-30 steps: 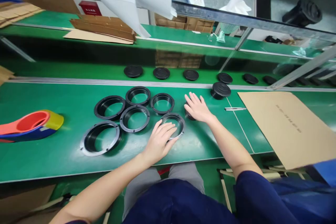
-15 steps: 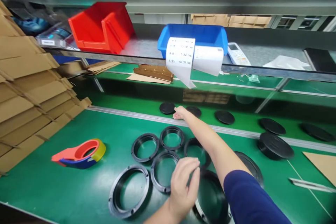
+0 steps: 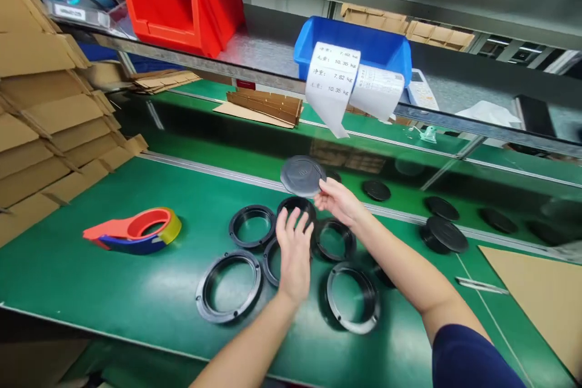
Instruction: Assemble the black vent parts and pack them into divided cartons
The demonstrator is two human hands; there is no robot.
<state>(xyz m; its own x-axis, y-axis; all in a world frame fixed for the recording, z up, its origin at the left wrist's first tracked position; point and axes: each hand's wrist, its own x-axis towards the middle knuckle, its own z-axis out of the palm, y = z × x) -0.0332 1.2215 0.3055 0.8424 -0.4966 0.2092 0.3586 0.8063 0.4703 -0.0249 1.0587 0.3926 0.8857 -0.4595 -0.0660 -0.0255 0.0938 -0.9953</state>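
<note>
Between thumb and fingers, my right hand (image 3: 335, 199) grips a round black lid (image 3: 302, 175) by its right edge, tilted up above the bench. My left hand (image 3: 294, 248), fingers spread and holding nothing, hovers over the black rings. Beneath the lid lies one black ring (image 3: 295, 204), partly covered by the left hand. Around it on the green bench are other rings: a left one (image 3: 232, 227), a large front-left one (image 3: 204, 288), a right one (image 3: 352, 247) and a front-right one (image 3: 373, 312). The ring behind my left hand is mostly hidden.
A tape dispenser (image 3: 136, 231) lies left, near stacked cardboard (image 3: 50, 127). Along the back are more black lids (image 3: 376, 190) and a thick black disc (image 3: 443, 235). The shelf above holds a red bin (image 3: 173, 6), a blue bin (image 3: 364, 36) and a hanging label roll (image 3: 331, 82).
My right hand has lifted a black lid from the back row and brought it over the rings. My left hand has moved forward and its fingers have spread. The view has tilted downward.
</note>
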